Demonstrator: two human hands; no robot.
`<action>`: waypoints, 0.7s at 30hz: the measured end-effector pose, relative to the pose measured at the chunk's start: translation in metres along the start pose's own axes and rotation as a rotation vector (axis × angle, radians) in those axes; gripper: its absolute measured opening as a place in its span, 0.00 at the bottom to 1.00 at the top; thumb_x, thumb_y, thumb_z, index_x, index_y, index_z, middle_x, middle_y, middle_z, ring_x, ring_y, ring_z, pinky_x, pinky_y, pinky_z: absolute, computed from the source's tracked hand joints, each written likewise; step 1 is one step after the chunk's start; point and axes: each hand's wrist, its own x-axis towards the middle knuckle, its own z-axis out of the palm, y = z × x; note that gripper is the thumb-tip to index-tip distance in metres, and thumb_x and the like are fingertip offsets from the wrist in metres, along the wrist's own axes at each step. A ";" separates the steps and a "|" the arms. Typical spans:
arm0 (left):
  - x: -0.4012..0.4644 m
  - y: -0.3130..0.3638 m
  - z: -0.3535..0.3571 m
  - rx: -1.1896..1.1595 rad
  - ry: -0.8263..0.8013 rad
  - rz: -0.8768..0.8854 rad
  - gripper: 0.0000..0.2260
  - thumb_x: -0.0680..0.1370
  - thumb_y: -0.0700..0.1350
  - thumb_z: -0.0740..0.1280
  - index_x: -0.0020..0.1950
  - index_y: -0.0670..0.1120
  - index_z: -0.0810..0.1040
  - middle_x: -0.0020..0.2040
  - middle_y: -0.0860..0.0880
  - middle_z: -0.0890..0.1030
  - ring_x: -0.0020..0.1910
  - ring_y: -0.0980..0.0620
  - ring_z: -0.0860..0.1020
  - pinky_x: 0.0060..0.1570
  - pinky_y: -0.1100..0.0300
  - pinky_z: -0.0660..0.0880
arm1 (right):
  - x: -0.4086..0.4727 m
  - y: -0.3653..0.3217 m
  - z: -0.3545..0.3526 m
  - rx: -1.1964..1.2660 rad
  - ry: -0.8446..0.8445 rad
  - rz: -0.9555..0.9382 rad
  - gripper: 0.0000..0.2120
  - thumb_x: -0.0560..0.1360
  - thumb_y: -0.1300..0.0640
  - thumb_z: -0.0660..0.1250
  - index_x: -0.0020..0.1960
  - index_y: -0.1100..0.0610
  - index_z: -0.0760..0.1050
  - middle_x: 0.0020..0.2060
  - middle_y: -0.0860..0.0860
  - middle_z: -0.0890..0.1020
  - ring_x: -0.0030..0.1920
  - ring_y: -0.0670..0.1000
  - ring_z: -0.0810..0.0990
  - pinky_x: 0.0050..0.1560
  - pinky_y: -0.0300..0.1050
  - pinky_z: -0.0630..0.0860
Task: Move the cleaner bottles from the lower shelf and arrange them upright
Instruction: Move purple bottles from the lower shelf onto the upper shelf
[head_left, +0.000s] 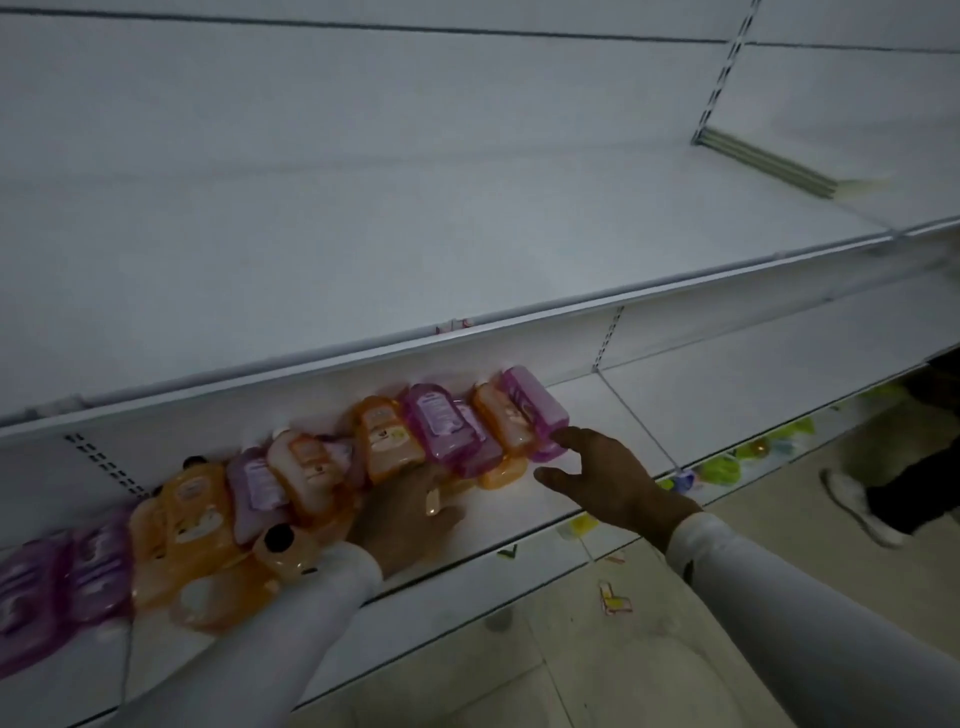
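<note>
Flat, glossy plastic cleaner bottles (291, 499), orange and purple, are heaped lying down along the lower shelf (524, 525). The left hand (402, 519) is laid among them; its grip cannot be told. The right hand (605, 480) is spread open beside the rightmost purple bottle (535, 410).

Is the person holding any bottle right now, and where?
Right hand holds nothing; open, it reaches toward the pink bottle. Whether the left hand, among the bottles, holds one cannot be told.
</note>
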 end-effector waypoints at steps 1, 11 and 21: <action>0.004 0.004 0.005 0.002 0.006 -0.019 0.19 0.74 0.47 0.72 0.64 0.45 0.74 0.58 0.48 0.77 0.59 0.47 0.75 0.56 0.59 0.70 | 0.010 0.009 0.000 0.004 -0.018 -0.017 0.26 0.75 0.44 0.68 0.69 0.53 0.70 0.65 0.51 0.77 0.63 0.53 0.75 0.60 0.39 0.68; 0.041 0.069 0.075 0.007 0.156 -0.202 0.19 0.74 0.50 0.72 0.63 0.48 0.75 0.56 0.54 0.77 0.55 0.53 0.76 0.54 0.61 0.72 | 0.088 0.103 -0.022 0.020 -0.162 -0.236 0.26 0.73 0.43 0.71 0.67 0.53 0.72 0.62 0.53 0.77 0.61 0.54 0.76 0.60 0.42 0.71; 0.072 0.060 0.120 -0.050 0.259 -0.272 0.18 0.73 0.53 0.72 0.61 0.49 0.75 0.55 0.54 0.78 0.50 0.54 0.76 0.53 0.59 0.75 | 0.149 0.144 0.004 0.036 -0.156 -0.203 0.27 0.75 0.45 0.68 0.69 0.55 0.69 0.62 0.52 0.77 0.60 0.53 0.76 0.53 0.37 0.68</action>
